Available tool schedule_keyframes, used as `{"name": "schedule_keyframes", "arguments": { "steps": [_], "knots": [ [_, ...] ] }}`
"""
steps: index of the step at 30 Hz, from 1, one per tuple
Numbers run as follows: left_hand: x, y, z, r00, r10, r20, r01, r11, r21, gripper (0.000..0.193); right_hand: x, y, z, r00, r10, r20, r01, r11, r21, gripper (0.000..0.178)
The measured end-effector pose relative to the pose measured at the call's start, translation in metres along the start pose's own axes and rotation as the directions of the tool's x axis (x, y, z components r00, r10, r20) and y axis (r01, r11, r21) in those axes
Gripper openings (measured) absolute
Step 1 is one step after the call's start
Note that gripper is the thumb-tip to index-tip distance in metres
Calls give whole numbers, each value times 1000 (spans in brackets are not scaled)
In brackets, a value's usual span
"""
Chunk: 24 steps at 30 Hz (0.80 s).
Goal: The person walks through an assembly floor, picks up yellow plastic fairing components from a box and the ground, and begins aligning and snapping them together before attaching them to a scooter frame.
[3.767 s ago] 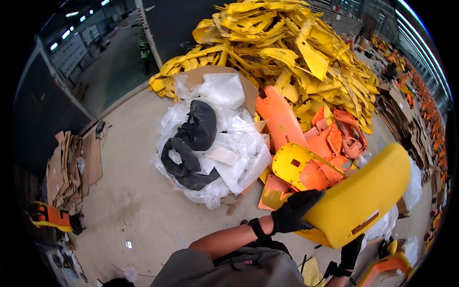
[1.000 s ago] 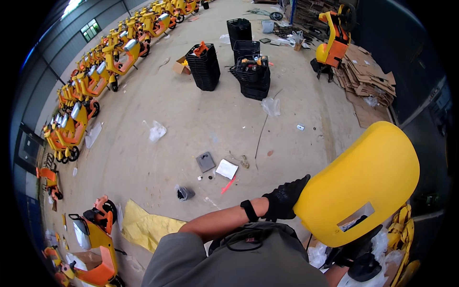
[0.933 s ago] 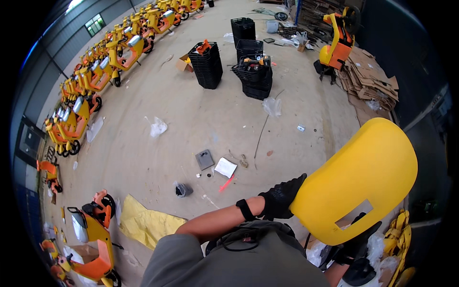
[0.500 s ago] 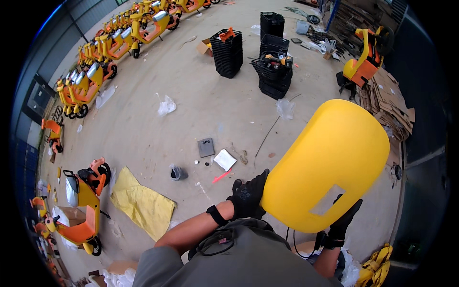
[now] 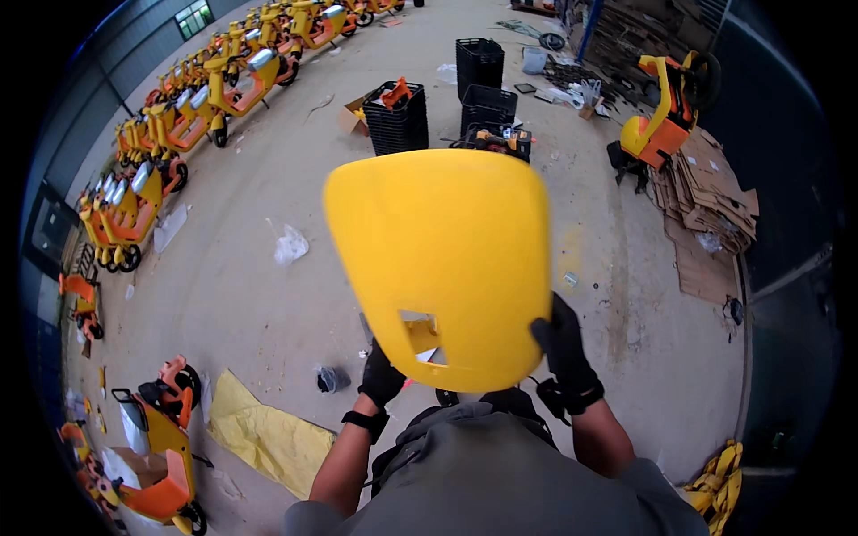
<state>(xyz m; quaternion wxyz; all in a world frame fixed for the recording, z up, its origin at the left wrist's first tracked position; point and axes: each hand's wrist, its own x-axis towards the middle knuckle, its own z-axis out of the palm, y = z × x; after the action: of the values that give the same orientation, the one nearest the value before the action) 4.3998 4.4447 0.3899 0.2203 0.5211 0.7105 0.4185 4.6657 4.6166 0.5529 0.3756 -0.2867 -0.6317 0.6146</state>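
A large yellow curved panel (image 5: 447, 241), much like a scooter's front body cover, is held up in front of me between both hands. A rectangular cut-out sits low on its left part, and the floor shows through it. My left hand (image 5: 382, 377), in a black glove, grips the lower left edge; its fingertips are hidden behind the panel. On the lower right edge, my right hand (image 5: 563, 344) is closed, also black-gloved, with its thumb near the front face.
Stacked black crates (image 5: 396, 125) stand ahead, beyond the panel. Rows of yellow-orange scooters (image 5: 237, 85) line the left. A yellow sheet (image 5: 264, 438) and a dark bin (image 5: 332, 380) are on the floor to the left. Flattened cardboard (image 5: 702, 201) and another scooter (image 5: 661, 116) are at right.
The panel has swung from my right to the middle and turned more upright. My left hand has moved left and down the edge, my right hand up along the right side.
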Motion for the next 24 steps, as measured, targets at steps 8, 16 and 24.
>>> {"name": "schedule_keyframes", "arguments": {
  "steps": [8, 16, 24],
  "knots": [
    [-12, -1, -66, 761, -581, 290, 565, 374, -736, 37, 88, 7, 126, 751, -393, 530, 574, 785, -231, 46],
    [26, 8, -65, 952, -277, 128, 295, 723, -625, 32, 146, 37, 182, 598, -445, 666, 719, 665, -202, 40],
    [139, -28, -64, 952, -86, -292, 97, 995, 22, 35, 252, 61, 187, 544, -461, 701, 762, 621, -183, 35]
  ]
}}
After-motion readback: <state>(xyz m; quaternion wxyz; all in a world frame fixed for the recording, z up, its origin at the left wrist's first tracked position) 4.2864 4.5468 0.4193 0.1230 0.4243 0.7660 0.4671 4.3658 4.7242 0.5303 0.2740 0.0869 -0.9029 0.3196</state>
